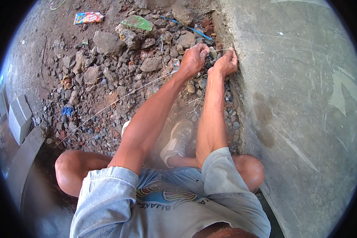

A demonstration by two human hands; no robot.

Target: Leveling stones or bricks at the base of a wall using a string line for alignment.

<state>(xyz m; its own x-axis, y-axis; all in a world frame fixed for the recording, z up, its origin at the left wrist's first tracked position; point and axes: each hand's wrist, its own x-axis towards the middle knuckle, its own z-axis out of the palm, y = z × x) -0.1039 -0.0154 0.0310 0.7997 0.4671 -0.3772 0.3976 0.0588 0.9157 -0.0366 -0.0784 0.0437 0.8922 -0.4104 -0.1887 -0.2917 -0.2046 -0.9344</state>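
Observation:
A thin pale string (123, 97) runs taut from the lower left across the rubble up to my hands. My left hand (194, 60) is closed with the string pinched in its fingers. Close on its right, my right hand (225, 64) is closed too, its fingertips pinching the string beside the edge of the concrete slab (289, 79). A short length of string stretches between the two hands. Below my hands, a loose tangle of string (194, 106) lies on the stones next to my right forearm.
Rubble and stones (107, 43) cover the ground. A green shard (138, 23), a blue strip (186, 27), a colourful wrapper (88, 18) and a crumpled blue scrap (67, 111) lie among them. Pale blocks (20, 119) stand at the far left. My shoe (178, 139) rests below my arms.

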